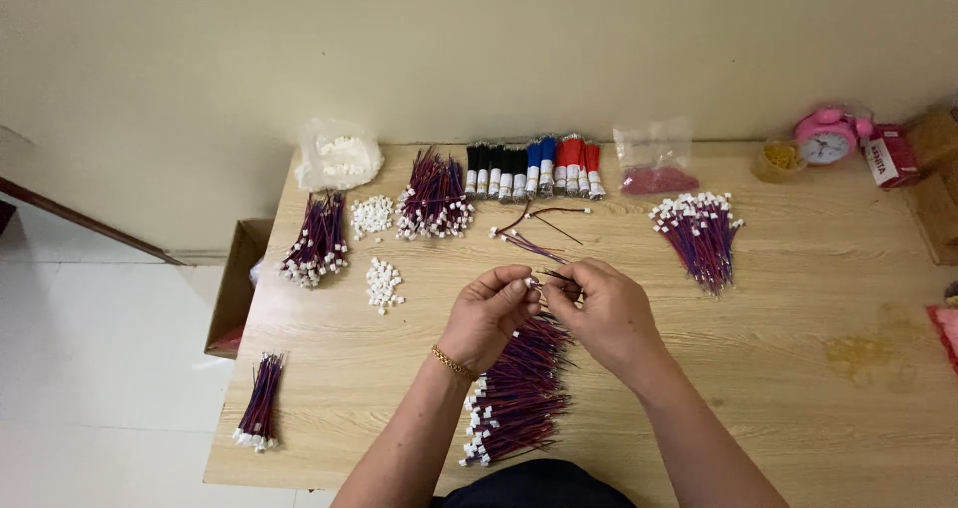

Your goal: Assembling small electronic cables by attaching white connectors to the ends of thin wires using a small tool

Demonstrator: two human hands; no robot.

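**Pinching a small white connector over a pile of wires**

Meeting above the middle of the wooden surface (pixel 798 298), the two hands are working close together. The left hand (pixel 489 313), wearing a gold bracelet (pixel 453 363) at the wrist, is pinching a tiny white connector (pixel 530 282) between thumb and forefinger, its fingers (pixel 511 276) pressed together around it. The right hand (pixel 607 313) is sitting just beside it, its fingers curled in and pinching the ends of thin red and purple wires (pixel 555 275) right at the connector; whether the wire is already seated in it is too small to tell.

Directly below the hands, a large pile of finished wires (pixel 519 393) with white plugs is lying near the person's edge of the surface. A few loose wires (pixel 534 231) are lying just beyond the hands. Two little heaps of white connectors (pixel 382 284) are sitting to the left, between wire bundles (pixel 317 239) and another bundle (pixel 435 201) farther back. A row of black, blue and red wire bunches (pixel 534 169) is lining the wall, flanked by a plastic bag of white parts (pixel 339 156) and a clear bag of red pieces (pixel 656 164). Another spread of wires (pixel 702 237) is lying to the right, and a small bundle (pixel 261 403) is resting at the near left corner. A pink alarm clock (pixel 826 135) is standing at the far right.
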